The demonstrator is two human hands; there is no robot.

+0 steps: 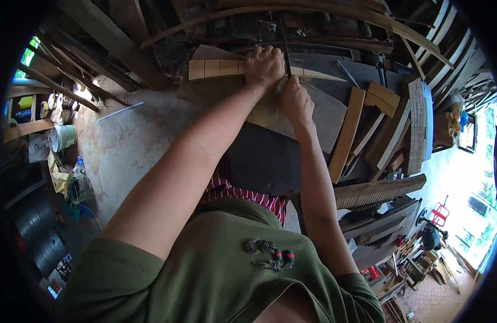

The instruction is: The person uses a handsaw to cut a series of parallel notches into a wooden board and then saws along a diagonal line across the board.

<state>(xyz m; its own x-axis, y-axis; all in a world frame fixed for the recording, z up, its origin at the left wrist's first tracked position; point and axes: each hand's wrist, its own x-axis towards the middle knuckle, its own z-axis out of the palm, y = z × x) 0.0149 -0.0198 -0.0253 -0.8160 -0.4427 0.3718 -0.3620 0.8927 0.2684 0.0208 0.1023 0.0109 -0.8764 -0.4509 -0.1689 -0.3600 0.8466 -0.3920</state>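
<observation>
Gripping saw [284, 46] in right fingers [295, 82], holding down wooden strip [211, 69] with left fingers [268, 51], risking cuts from any sideways skid.

Over at left we spot a pale bucket [64, 138], a thin white strip [120, 110] lying on the floor to its upper right, and, lower left, a glossy black shape [33, 216]!

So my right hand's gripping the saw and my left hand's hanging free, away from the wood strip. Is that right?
Not quite: your left hand isn't hanging free. The head view shows it resting on the wood strip, close beside the saw. Your right hand is gripping the saw, as you said.
</observation>
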